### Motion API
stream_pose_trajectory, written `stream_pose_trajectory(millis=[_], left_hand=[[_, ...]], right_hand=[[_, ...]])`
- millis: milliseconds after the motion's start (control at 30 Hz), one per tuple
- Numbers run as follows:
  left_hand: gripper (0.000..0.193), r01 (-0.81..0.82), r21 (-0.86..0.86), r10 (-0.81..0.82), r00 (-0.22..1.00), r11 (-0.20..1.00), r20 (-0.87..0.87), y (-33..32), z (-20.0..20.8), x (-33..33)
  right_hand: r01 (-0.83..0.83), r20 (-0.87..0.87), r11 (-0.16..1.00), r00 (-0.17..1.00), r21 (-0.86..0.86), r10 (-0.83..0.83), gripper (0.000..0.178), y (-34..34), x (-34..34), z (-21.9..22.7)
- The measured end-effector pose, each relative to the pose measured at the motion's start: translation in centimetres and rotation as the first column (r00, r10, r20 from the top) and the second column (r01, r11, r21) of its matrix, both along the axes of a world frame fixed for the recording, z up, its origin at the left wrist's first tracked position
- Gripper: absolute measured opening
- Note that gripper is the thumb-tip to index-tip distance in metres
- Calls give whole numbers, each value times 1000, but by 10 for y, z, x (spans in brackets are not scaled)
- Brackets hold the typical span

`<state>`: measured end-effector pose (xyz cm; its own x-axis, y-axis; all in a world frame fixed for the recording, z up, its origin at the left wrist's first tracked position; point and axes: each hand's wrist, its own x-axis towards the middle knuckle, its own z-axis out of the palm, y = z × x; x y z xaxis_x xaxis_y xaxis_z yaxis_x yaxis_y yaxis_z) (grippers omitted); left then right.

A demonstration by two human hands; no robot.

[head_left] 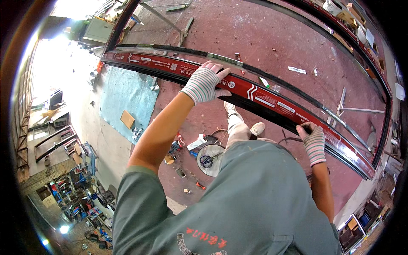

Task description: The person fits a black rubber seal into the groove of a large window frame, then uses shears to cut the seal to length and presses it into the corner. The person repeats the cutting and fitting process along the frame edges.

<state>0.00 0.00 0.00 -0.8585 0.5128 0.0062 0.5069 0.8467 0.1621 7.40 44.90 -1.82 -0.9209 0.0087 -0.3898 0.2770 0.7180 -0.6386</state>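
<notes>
A long window or door frame, its near bar [272, 100] covered in red printed film with a black lower edge, spans the view from left to right in front of me. My left hand [207, 80], in a striped fingerless glove, wraps around this bar left of its middle, fingers over the top and thumb below. Farther right, my right hand [311, 135], gloved the same way, has its fingers curled closed at the bar's black lower edge. A thin black strip [291, 139] runs up to those fingers; its end is hidden there.
Below the bar, scissors [207, 161] lie on a round stool top [211, 168], with small tools and a phone on the floor nearby. A blue sheet [123, 100] with a cardboard piece [127, 119] lies at left. Metal offcuts [342, 102] and scraps litter the red floor beyond.
</notes>
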Motion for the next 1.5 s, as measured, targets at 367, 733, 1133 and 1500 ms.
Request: stream_pose_trajectory(millis=[367,733,1133,1500], left_hand=[[80,13,27,-13,1000,1000,-1,-31,-2,-4],[81,4,-14,-5,1000,1000,-19,-28,-3,-3],[83,-11,-53,15,998,999,65,-29,9,-5],[76,192,117,-203,976,974,83,74,2,-6]], right_hand=[[36,-24,998,999,-59,-37,26,-10,5,8],[57,-3,996,998,-71,-57,24,-9,5,8],[51,-37,995,998,-80,-54,17,-8,5,8],[48,1,995,999,-84,-48,24,-8,3,13]])
